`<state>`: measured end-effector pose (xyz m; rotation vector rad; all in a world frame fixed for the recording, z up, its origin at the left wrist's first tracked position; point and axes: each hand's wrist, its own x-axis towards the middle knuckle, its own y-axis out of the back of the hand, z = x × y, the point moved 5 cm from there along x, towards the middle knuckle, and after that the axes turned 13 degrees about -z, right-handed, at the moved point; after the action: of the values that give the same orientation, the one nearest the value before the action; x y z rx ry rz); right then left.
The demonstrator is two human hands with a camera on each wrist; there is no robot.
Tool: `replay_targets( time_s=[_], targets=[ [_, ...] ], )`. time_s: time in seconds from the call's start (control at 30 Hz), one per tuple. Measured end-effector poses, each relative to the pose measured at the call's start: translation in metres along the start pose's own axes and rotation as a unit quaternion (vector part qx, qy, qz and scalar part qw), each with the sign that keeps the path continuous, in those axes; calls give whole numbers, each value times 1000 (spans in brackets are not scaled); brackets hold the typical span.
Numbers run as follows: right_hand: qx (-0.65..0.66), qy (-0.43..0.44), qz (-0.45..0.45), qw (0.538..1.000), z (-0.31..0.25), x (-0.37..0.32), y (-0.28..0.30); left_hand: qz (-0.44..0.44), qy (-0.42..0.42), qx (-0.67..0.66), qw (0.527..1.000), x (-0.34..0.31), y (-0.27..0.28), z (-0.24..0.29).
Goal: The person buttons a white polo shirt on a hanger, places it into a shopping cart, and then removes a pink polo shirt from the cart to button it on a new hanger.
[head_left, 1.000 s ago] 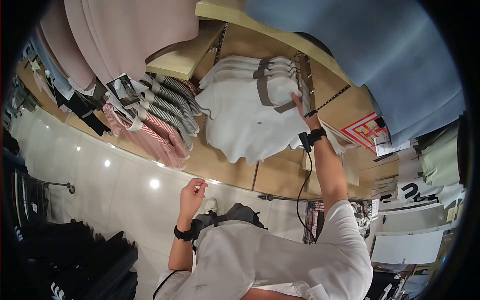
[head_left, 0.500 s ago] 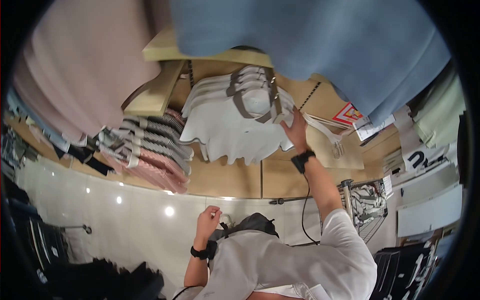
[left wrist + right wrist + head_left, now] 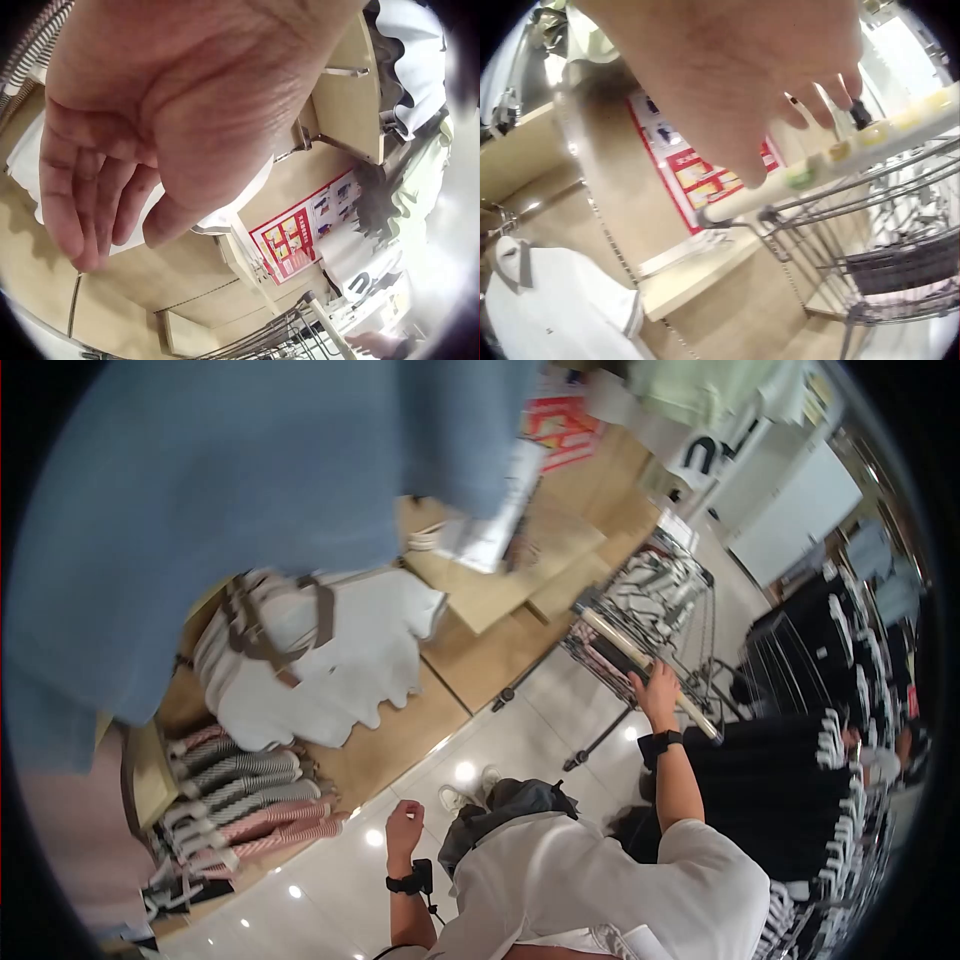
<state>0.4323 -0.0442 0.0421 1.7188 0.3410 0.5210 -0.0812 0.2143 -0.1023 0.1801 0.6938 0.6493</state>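
Note:
My right hand (image 3: 657,695) is at the cream push handle (image 3: 612,632) of a wire shopping cart. In the right wrist view its fingers reach out over that handle (image 3: 825,171) without curling round it. Black-and-white patterned items (image 3: 655,595) lie in the cart's basket. My left hand (image 3: 404,825) hangs in front of my body, fingers loosely bent, with nothing in it; the left wrist view shows its palm. White polo shirts (image 3: 345,655) with dark collars hang on the wall display, away from both hands.
Striped shirts (image 3: 265,800) hang beside the polos. A large blue garment (image 3: 200,510) covers the upper left. Black clothes (image 3: 750,775) on a rack stand right of my arm. Wooden shelves (image 3: 475,595) and a red-and-white sign (image 3: 697,176) are along the wall.
My right hand has left the white polo shirts and moved right to the cart handle. The head view has turned right. The left hand still hangs loosely.

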Motion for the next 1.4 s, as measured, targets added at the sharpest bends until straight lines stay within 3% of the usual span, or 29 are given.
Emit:
replay_targets(
  time_s=[0.03, 0.07, 0.23, 0.3, 0.5, 0.57, 0.67, 0.83, 1.13, 1.27, 1.4],
  targets=[
    [-4, -35, -76, 996, 24, -6, -11, -13, -5, 11, 1000, 10, -1, 3],
    [-56, 27, 8, 998, 22, -18, -4, -1, -25, 30, 999, 21, -1, 3],
    [-70, -23, -4, 997, 27, 10, -9, -13, -50, 38, 998, 17, -17, 61],
    [-35, -90, -149, 984, 44, 32, -27, -24, -47, 36, 998, 9, -33, 71],
    [15, -65, -274, 959, 48, 55, -9, -36, -18, 18, 999, -22, -92, 58],
    [21, -56, -279, 958, 47, 50, -12, -40, 4, 19, 999, -40, -111, 57],
    [-11, -56, -176, 983, 47, 45, -13, -12, 9, 27, 1000, -61, -136, 53],
    [15, -40, -173, 984, 39, 41, 2, 31, 42, 24, 998, -111, -175, 58],
    [7, -7, -144, 990, 44, 34, 2, 78, 124, -7, 989, -207, -223, 17],
    [4, -24, -152, 988, 49, 31, 5, 99, 91, -4, 991, -214, -236, -5],
    [18, -63, -172, 983, 55, 26, 0, 132, 88, -40, 987, -228, -230, 8]
  ],
)
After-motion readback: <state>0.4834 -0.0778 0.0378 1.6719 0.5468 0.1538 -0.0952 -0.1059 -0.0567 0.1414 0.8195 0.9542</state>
